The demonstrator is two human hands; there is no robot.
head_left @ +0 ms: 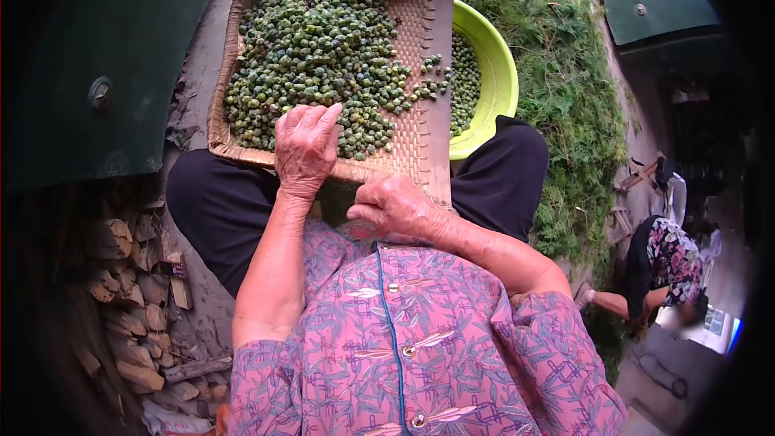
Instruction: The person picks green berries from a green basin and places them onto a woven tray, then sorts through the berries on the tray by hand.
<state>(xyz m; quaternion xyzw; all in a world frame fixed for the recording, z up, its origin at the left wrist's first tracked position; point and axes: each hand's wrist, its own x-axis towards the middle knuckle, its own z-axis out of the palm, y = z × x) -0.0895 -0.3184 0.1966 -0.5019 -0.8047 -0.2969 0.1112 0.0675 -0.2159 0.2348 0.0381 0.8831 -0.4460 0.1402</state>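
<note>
A shallow woven basket [412, 141] lies across my lap, holding a heap of small round green fruits [315, 48], some with dark or brownish patches. My left hand [307, 145] reaches over the basket's near rim, its bent fingers close together at the lower edge of the heap. Whatever lies under those fingertips is hidden. Curled closed, my right hand [395, 203] rests by the near right corner of the basket; its palm is turned away and its contents cannot be seen. Several fruits lie on the basket's flat right edge, beside a lime-green basin [496, 73] with more fruits inside.
Cut green branches [557, 73] cover the ground to the right. Split firewood [133, 315] is stacked at lower left, below a dark green panel [97, 40]. Another person [670, 262] in a flowered top bends over at far right.
</note>
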